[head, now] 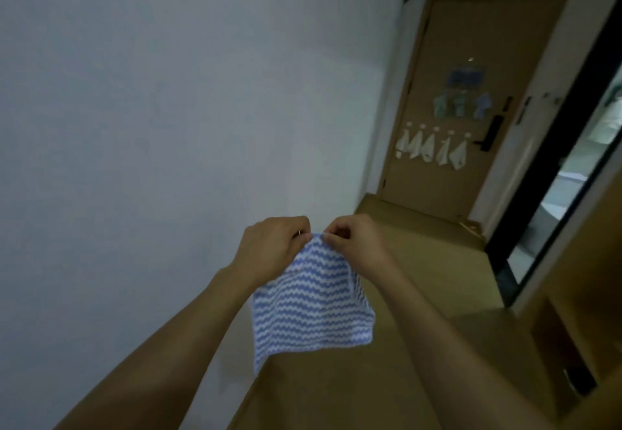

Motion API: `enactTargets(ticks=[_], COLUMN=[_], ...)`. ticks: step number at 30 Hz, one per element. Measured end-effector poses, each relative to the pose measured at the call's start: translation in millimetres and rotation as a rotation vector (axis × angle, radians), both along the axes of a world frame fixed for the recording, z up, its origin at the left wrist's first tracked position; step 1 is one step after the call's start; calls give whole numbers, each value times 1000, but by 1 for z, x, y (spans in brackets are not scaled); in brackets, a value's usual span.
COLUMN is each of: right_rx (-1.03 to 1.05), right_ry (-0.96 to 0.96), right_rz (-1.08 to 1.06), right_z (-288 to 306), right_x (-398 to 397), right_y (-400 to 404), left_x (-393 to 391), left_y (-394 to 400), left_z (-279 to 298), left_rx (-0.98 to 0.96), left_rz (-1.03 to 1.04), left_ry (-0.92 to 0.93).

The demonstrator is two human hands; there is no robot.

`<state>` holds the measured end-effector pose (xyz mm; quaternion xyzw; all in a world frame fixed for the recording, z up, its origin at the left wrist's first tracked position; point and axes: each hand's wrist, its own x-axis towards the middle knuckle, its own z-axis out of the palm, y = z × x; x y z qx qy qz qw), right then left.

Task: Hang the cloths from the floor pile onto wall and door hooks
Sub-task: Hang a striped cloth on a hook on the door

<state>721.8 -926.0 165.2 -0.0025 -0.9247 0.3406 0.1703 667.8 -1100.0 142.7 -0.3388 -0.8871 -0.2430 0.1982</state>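
Now my left hand (274,244) and right hand (355,239) both pinch the top corner of the striped cloth (311,305), which hangs between them beside the wall (151,109). I should find its loop, then carry it to the door (471,99).
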Motion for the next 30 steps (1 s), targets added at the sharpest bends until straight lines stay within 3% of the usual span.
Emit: enactTargets(ticks=[7,15,21,30], right_rx=[12,-1,21,32], right_ry=[36,40,46,84], right_rz=[-204,-357,-396,-394], right_z=[13,3,0,12], right_x=[-58,-122,-185,-294], right_y=[52,132,220,367], left_x=[-91,-175,-237,-344], left_y=[70,162,251,398], left_z=[13,4,2,20], left_rx=[-55,-80,-70,-45], left_rz=[-153,-178,-164,-209], left_ry=[76,147,185,83])
